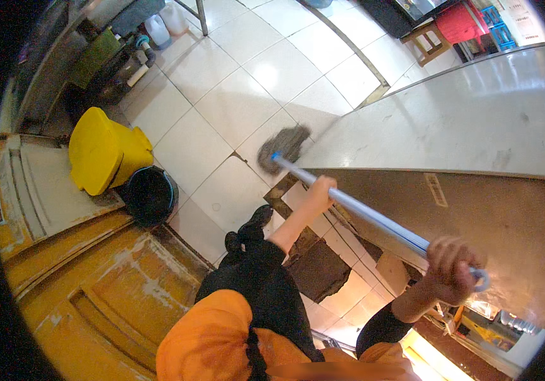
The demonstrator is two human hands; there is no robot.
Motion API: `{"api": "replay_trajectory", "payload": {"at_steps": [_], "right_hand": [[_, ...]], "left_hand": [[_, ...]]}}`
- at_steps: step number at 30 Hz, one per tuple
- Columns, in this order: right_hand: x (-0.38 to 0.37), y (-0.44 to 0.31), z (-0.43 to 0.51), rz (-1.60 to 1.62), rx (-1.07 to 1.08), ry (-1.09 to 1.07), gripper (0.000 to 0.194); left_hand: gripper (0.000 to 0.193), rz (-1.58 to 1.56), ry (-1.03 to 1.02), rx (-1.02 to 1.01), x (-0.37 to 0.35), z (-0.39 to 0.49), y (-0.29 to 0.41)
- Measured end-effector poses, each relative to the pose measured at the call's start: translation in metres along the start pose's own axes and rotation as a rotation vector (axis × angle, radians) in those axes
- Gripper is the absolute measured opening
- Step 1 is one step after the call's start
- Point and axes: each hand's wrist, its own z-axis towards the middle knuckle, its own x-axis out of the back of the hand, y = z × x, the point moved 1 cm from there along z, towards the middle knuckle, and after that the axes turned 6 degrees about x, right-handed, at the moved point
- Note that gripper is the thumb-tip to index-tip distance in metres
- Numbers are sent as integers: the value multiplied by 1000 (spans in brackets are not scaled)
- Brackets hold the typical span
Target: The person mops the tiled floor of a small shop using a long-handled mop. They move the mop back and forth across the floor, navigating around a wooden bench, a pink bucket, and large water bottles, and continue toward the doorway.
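Note:
A string mop with a light blue handle (377, 219) slants across the view. My left hand (322, 193) grips the handle partway down. My right hand (451, 274) is wrapped around its upper end, just below the ringed tip. The dark grey mop head (287, 145) is blurred and lies on the white tiled floor (210, 133), close to the base of a pale, smooth-sided counter or cabinet (444, 124). A bright blue socket joins the mop head to the handle.
A yellow lidded bin (99, 152) and a black bucket (151, 195) stand left, beside a worn yellow wooden door (110, 295). Pipes (146, 55) and plastic jugs (158, 31) are at upper left. A brown mat (320, 271) lies near my feet; a wooden stool (427, 43) stands at upper right.

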Motion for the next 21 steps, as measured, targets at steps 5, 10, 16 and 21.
{"api": "replay_trajectory", "payload": {"at_steps": [5, 10, 16, 21], "right_hand": [[-28, 16, -27, 322, -164, 135, 15], [-67, 41, -52, 394, -202, 78, 29], [-74, -6, -6, 176, 8, -133, 26], [-103, 14, 1, -376, 181, -371, 24]], "left_hand": [[14, 154, -323, 350, 71, -121, -1], [12, 120, -321, 390, 112, -174, -35], [16, -230, -181, 232, 66, -81, -37], [21, -1335, -250, 513, 23, 34, -40]]}}
